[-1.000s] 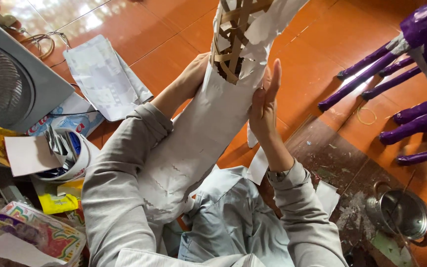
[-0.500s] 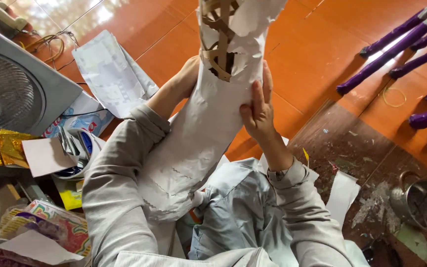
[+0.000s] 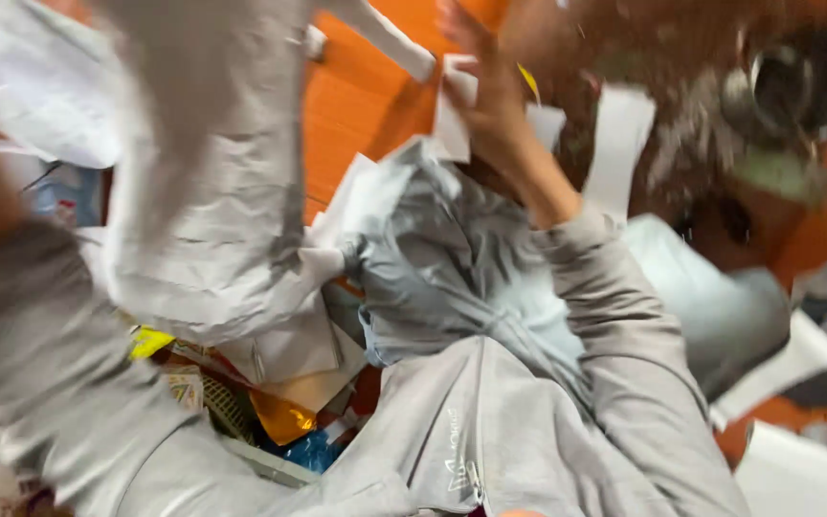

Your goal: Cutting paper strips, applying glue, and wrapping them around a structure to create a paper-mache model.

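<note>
We are reaching our right hand (image 3: 490, 101) down to the orange floor (image 3: 356, 96), fingers closing on a small white paper strip (image 3: 452, 110); a second ago it was pressed flat against the tall paper-covered form (image 3: 212, 182). Our left hand is hidden behind that form, so we cannot tell its grip. The form is now looming blurred at left. A metal bowl (image 3: 806, 86) is sitting at upper right, with more strips nearby.

paper form (image 3: 212, 220) left | right hand (image 3: 490, 105) centre | metal bowl (image 3: 806, 86) right
</note>
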